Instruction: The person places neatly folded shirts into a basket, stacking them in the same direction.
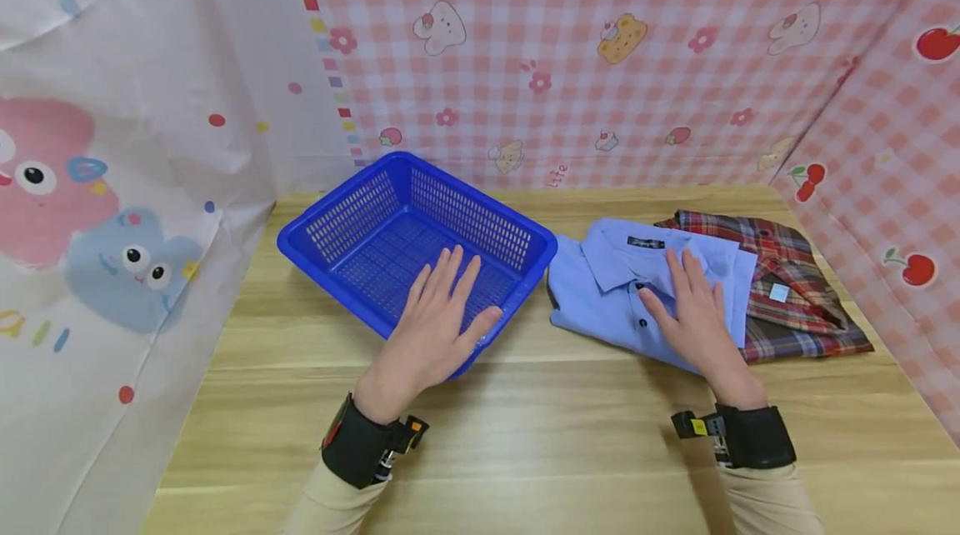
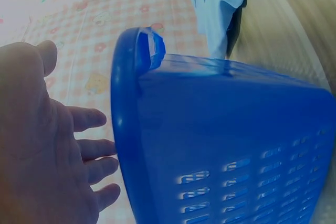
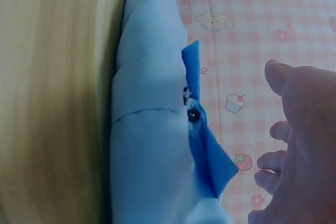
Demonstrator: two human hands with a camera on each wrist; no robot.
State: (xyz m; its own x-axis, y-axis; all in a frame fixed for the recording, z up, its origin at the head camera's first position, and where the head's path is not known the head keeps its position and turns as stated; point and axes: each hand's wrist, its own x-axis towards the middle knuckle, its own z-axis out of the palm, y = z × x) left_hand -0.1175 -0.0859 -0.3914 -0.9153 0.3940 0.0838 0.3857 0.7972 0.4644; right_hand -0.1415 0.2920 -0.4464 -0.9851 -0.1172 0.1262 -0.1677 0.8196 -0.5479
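Note:
My left hand hovers over the near right rim of a blue plastic basket, fingers straight and spread. In the left wrist view, that hand holds nothing, and the basket's slotted outer wall stands beside it. My right hand is above a folded light blue shirt with a collar and dark buttons, its fingers extended. The right wrist view shows a gap between this hand and the shirt. Part of the shirt is hidden beneath the hand in the head view.
A folded plaid shirt in red and brown lies to the right, partly under the blue shirt. All of it sits on a wooden table. Pink checked cloth stands behind, and a white printed cloth is at the left.

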